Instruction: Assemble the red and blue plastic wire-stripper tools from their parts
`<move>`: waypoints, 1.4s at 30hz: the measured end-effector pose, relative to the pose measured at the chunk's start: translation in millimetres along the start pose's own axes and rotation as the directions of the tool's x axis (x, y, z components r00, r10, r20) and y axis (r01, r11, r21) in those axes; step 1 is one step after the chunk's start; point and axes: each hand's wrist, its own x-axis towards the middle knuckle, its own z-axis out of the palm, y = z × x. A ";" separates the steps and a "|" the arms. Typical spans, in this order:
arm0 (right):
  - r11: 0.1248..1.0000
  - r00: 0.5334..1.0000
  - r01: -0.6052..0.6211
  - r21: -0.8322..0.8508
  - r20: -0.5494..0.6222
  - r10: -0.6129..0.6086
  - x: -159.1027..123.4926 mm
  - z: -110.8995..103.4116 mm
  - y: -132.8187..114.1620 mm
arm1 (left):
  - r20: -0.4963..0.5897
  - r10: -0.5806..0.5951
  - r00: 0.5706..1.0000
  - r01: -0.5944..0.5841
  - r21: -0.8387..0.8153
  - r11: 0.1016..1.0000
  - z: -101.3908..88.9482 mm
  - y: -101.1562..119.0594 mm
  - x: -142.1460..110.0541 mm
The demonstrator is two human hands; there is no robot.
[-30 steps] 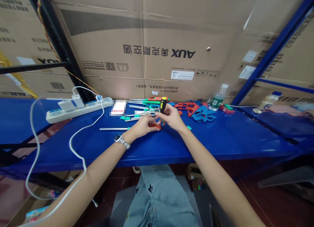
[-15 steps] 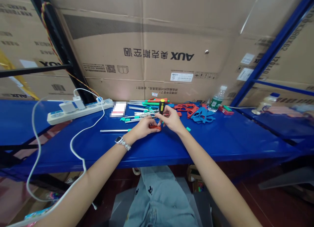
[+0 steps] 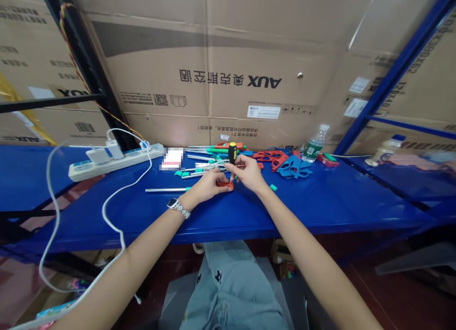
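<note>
My left hand (image 3: 209, 184) is closed around an orange plastic handle (image 3: 225, 184) low over the blue table. A metal tube (image 3: 166, 190) with a green collar runs out to the left from under that hand; whether it joins the orange piece is hidden. My right hand (image 3: 250, 174) pinches a black and yellow screwdriver (image 3: 232, 152), held upright over the right end of the orange handle. The screwdriver's tip is hidden by the fingers. Behind the hands lies a pile of metal tubes with green ends (image 3: 199, 170).
Red plastic parts (image 3: 272, 157) and blue plastic parts (image 3: 294, 167) lie right of the pile. A water bottle (image 3: 315, 144) stands beside a red box (image 3: 328, 160). A white power strip (image 3: 114, 162) with cables sits at left. A small green piece (image 3: 273, 187) lies near my right wrist.
The screwdriver's handle has tilted slightly to the left, and the right hand's fingers have shifted a little with it. The left hand and the orange handle have stayed in place.
</note>
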 end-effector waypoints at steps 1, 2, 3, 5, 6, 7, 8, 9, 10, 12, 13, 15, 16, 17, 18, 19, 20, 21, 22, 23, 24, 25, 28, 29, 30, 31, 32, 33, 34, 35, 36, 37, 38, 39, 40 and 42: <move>1.000 0.999 0.007 -0.017 -0.039 -0.008 0.5 3.8 1.4 | -0.002 0.001 1.000 -0.001 0.002 1.000 0.1 0.2 0.0; 1.000 0.998 0.002 -0.024 -0.066 -0.004 0.7 7.5 2.5 | -0.002 0.002 1.000 -0.002 0.002 1.000 0.1 0.5 0.0; 1.000 0.997 -0.013 -0.022 -0.079 0.011 0.4 10.3 3.3 | 0.002 0.003 1.000 -0.003 0.001 1.000 0.1 0.8 -0.1; 0.999 0.997 -0.043 0.007 -0.061 0.043 -1.2 12.1 3.2 | 0.006 -0.001 1.000 0.001 0.000 1.000 -0.1 1.6 -0.3; 0.998 0.998 -0.048 0.030 -0.036 0.049 -2.2 10.6 2.5 | 0.006 -0.004 1.000 0.004 0.003 1.000 -0.2 2.1 -0.4; 0.997 0.999 -0.049 0.055 -0.002 0.049 -3.2 7.8 1.4 | 0.003 -0.009 1.000 0.009 0.008 1.000 -0.2 2.5 -0.5; 0.996 0.998 -0.052 0.076 0.040 0.049 -4.0 4.0 0.1 | -0.001 -0.012 1.000 0.012 0.013 1.000 -0.2 2.8 -0.6; 0.994 0.995 -0.058 0.091 0.080 0.051 -4.6 -0.2 -1.1 | -0.002 -0.013 1.000 0.013 0.018 1.000 -0.1 3.1 -0.8; 0.993 0.993 -0.064 0.097 0.109 0.053 -4.7 -4.2 -2.0 | -0.003 -0.013 1.000 0.013 0.021 1.000 0.0 3.2 -0.8; 0.996 0.993 -0.051 0.077 0.107 0.042 -4.0 -9.3 -2.6 | -0.006 -0.012 1.000 0.012 0.026 1.000 0.3 3.2 -0.8; 0.998 0.997 -0.030 0.058 0.072 0.026 -3.2 -9.6 -2.2 | -0.009 -0.014 1.000 0.014 0.027 1.000 0.5 3.0 -0.7; 1.000 1.000 0.005 0.022 -0.027 -0.005 -1.4 -5.8 -0.3 | -0.017 -0.018 1.000 0.018 0.028 0.999 0.7 2.6 -0.5; 1.000 0.998 0.007 0.015 -0.069 -0.006 -0.7 -2.4 0.8 | -0.020 -0.016 1.000 0.017 0.027 0.999 0.8 2.4 -0.3; 1.000 0.995 -0.003 0.020 -0.097 0.005 -0.3 1.5 1.6 | -0.021 -0.013 1.000 0.013 0.025 1.000 0.9 2.3 -0.3; 0.999 0.994 -0.022 0.032 -0.110 0.025 -0.3 5.1 2.0 | -0.023 -0.008 1.000 0.009 0.023 1.000 1.0 2.1 -0.2; 0.998 0.993 -0.042 0.047 -0.106 0.047 -0.8 7.8 1.8 | -0.024 -0.004 1.000 0.004 0.020 1.000 1.0 2.1 -0.2; 0.996 0.994 -0.060 0.062 -0.086 0.065 -1.6 9.4 0.9 | -0.024 0.000 1.000 0.001 0.018 1.000 0.9 2.1 -0.3; 0.994 0.996 -0.072 0.076 -0.055 0.076 -2.7 9.6 -0.5 | -0.024 0.001 1.000 0.000 0.017 1.000 0.9 2.2 -0.4; 0.993 0.997 -0.080 0.086 -0.013 0.081 -4.0 8.5 -2.4 | -0.024 0.000 1.000 0.001 0.016 1.000 0.7 2.3 -0.4; 0.992 0.996 -0.087 0.092 0.039 0.083 -5.1 6.1 -4.5 | -0.023 -0.001 1.000 0.001 0.017 1.000 0.5 2.6 -0.4; 0.991 0.992 -0.094 0.094 0.094 0.085 -6.1 3.1 -6.5 | -0.018 0.000 1.000 0.001 0.021 1.000 0.3 3.0 -0.4; 0.990 0.986 -0.102 0.095 0.144 0.088 -6.6 -0.1 -8.2 | -0.010 0.001 1.000 -0.001 0.028 1.000 0.0 3.4 -0.4; 0.991 0.981 -0.101 0.085 0.176 0.085 -5.3 -6.0 -9.0 | 0.004 0.002 1.000 -0.002 0.048 0.999 -0.3 4.9 -0.3; 0.993 0.987 -0.088 0.081 0.138 0.076 -4.1 -5.6 -7.7 | -0.001 -0.004 1.000 0.004 0.051 0.999 -0.3 5.2 -0.4; 0.994 0.994 -0.075 0.075 0.088 0.068 -2.8 -4.0 -6.0 | -0.011 -0.012 1.000 0.012 0.051 0.999 -0.2 5.5 -0.5; 0.995 0.997 -0.068 0.071 0.036 0.066 -1.6 -1.5 -4.1 | -0.019 -0.019 1.000 0.019 0.049 0.999 0.0 5.7 -0.6; 0.995 0.997 -0.070 0.069 -0.009 0.071 -0.7 1.5 -2.3 | -0.024 -0.022 0.999 0.023 0.048 0.999 0.1 5.7 -0.7; 0.994 0.996 -0.082 0.073 -0.038 0.085 -0.4 4.5 -1.0 | -0.026 -0.021 0.999 0.022 0.049 0.999 0.1 5.6 -0.8; 0.992 0.993 -0.099 0.081 -0.049 0.103 -0.7 6.9 -0.4 | -0.027 -0.017 0.999 0.018 0.052 0.998 0.1 5.4 -1.0; 0.989 0.992 -0.115 0.093 -0.044 0.120 -1.6 8.4 -0.5 | -0.027 -0.013 1.000 0.014 0.055 0.998 0.0 5.2 -1.1; 0.986 0.991 -0.129 0.106 -0.022 0.132 -3.0 8.7 -1.4 | -0.025 -0.012 1.000 0.013 0.055 0.998 0.0 4.9 -1.1; 0.983 0.991 -0.137 0.119 0.014 0.136 -4.6 7.6 -2.8 | -0.024 -0.013 1.000 0.014 0.054 0.998 -0.1 4.6 -1.1; 0.981 0.989 -0.142 0.131 0.062 0.135 -6.3 5.3 -4.5 | -0.023 -0.016 1.000 0.017 0.051 0.999 -0.2 4.2 -1.0; 0.979 0.985 -0.146 0.145 0.113 0.131 -7.8 2.1 -6.2 | -0.020 -0.016 1.000 0.017 0.048 0.999 -0.1 3.8 -0.8; 0.975 0.979 -0.152 0.159 0.162 0.126 -8.8 -1.5 -7.7 | -0.017 -0.014 1.000 0.015 0.048 0.999 0.0 3.4 -0.6; 0.968 0.965 -0.168 0.185 0.229 0.124 -9.3 -8.1 -9.1 | -0.022 -0.003 1.000 0.004 0.056 0.998 0.5 2.6 -0.1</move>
